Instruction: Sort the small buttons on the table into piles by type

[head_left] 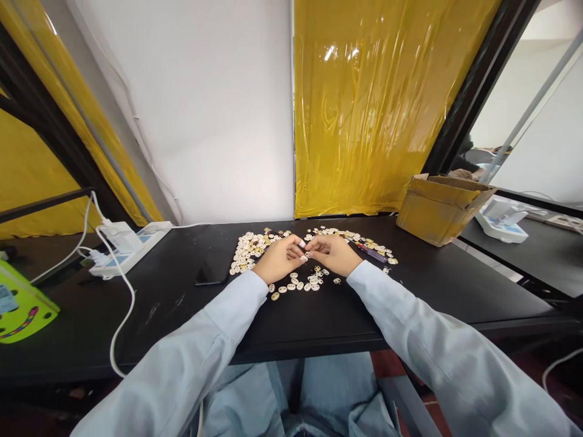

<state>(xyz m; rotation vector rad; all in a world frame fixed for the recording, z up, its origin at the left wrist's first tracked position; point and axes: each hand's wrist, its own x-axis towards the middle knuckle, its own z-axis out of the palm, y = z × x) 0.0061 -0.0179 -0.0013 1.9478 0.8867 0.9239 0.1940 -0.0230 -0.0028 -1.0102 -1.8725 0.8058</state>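
Note:
My left hand [279,258] and my right hand [336,254] meet fingertip to fingertip just above the table, both closed in a pinch. A small whitish piece [305,258] shows at the left fingertips; its exact shape is too small to tell. What the right fingertips grip is hidden. Around and under the hands lie many small cream oval pieces with holes [248,250], like flat buttons. Nearer to me are a loose row of ovals [291,286] and a cluster of tiny whitish parts [316,276]. Behind the right hand, more ovals [339,232] spread beside a purple pen-like tool [374,254].
A dark phone [213,271] lies left of the ovals on the black table [310,328]. Farther left are a white power strip [132,247] with cables and a bright green holder [25,306]. An open cardboard box [441,209] stands at the back right, before a yellow curtain [364,121].

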